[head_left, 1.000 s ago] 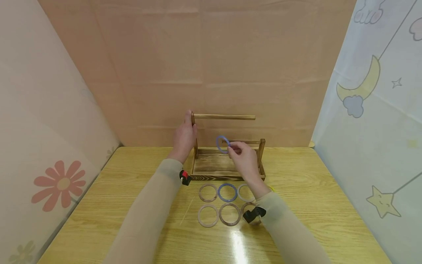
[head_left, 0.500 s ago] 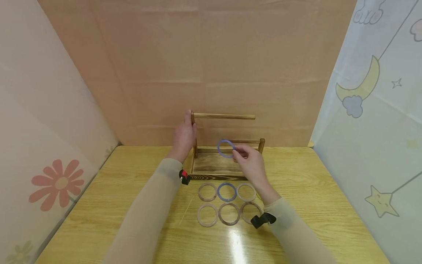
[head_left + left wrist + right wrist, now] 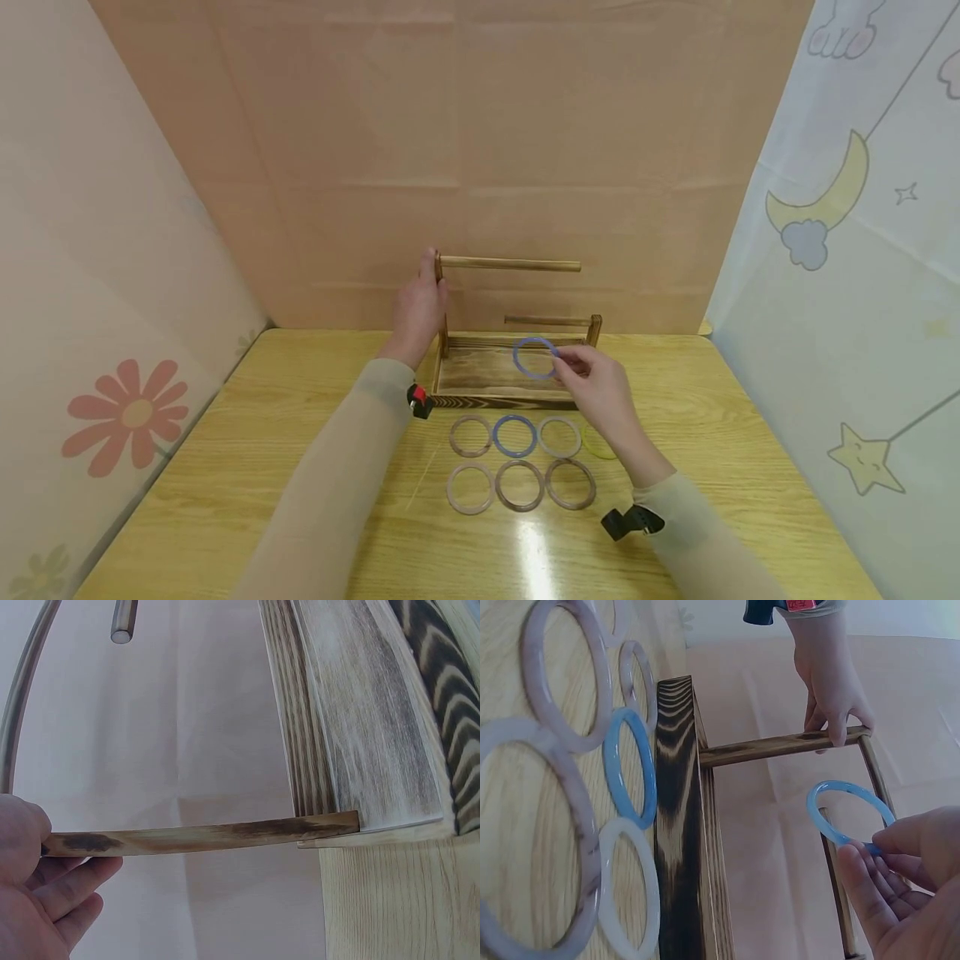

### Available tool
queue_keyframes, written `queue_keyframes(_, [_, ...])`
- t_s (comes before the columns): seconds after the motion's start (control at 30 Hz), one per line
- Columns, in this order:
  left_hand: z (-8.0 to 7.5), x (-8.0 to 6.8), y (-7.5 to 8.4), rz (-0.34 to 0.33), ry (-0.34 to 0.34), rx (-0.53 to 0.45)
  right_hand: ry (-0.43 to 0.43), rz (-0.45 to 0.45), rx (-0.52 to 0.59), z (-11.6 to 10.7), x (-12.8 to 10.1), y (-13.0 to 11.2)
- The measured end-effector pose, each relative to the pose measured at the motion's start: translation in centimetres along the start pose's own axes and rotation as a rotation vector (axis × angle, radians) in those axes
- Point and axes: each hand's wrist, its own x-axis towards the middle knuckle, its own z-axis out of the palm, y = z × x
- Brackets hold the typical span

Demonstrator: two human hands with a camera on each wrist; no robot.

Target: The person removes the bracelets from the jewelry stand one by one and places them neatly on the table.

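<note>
A translucent blue bangle (image 3: 847, 787) is pinched between the thumb and fingers of my right hand (image 3: 596, 387). It is held in the air over the tray of a dark-grained wooden rack (image 3: 487, 402), apart from both rods. My left hand (image 3: 420, 312) grips the top of the rack's left upright (image 3: 195, 837), where the long upper rod (image 3: 510, 265) begins. That rod's right end is free. From the right upright (image 3: 595, 332) a shorter lower rod (image 3: 551, 321) points left, its end free too. Both rods are bare.
In front of the rack, several bangles lie flat in two rows on the wooden table (image 3: 300, 400): a deeper blue bangle (image 3: 613, 761), a yellow bangle (image 3: 602, 457), and whitish and brownish ones. A peach cloth (image 3: 360, 167) hangs behind the rack.
My right hand has moved right and down toward me with the bangle, which now faces the head camera more squarely. The yellow bangle has come into fuller view. My left hand stays put.
</note>
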Motion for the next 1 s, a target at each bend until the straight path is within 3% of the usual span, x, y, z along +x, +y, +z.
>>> queue_keyframes(0.43, [0.2,0.0,0.6,-0.026,-0.012,0.009,-0.038,0.050,-0.075,-4.2,-2.6,1.8])
queue_keyframes(1.0, [0.5,0.2,1.0,-0.002,0.008,0.004,-0.162,0.205,-0.118,-8.5,-6.0,4.2])
